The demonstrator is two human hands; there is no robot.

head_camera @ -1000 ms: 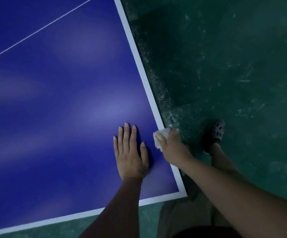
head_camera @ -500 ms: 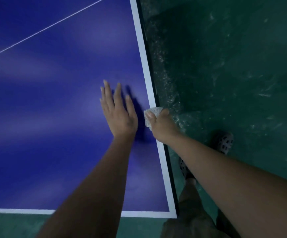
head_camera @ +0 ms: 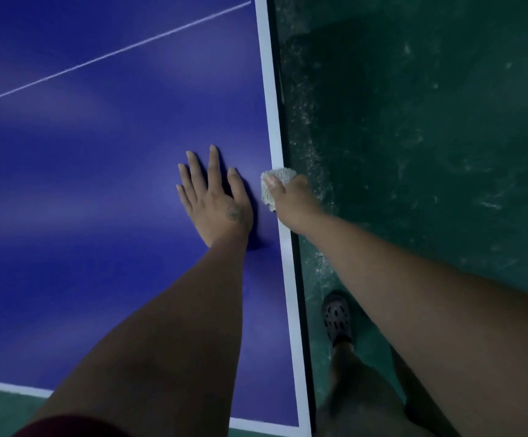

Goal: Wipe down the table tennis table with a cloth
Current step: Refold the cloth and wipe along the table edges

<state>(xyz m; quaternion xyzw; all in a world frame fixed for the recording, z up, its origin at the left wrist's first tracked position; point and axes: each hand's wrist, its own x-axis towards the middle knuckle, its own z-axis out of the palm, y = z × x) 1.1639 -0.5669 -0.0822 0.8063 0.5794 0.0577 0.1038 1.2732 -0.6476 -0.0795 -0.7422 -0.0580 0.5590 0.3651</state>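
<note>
While the left hand (head_camera: 213, 197) lies flat, the right hand (head_camera: 289, 197) seemingly grips the cloth (head_camera: 276, 179) on the table tennis table's (head_camera: 98, 184) right edge.

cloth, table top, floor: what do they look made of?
Cloth: pale with a nubby, looped pile, probably terry or microfibre. It bunches softly in the right hand.
Table top: smooth blue semi-matte coating, likely painted composite board. It shows soft light patches and crisp white lines.
Floor: hard dark green coating, perhaps painted concrete, with scuffs and pale speckling.
</note>
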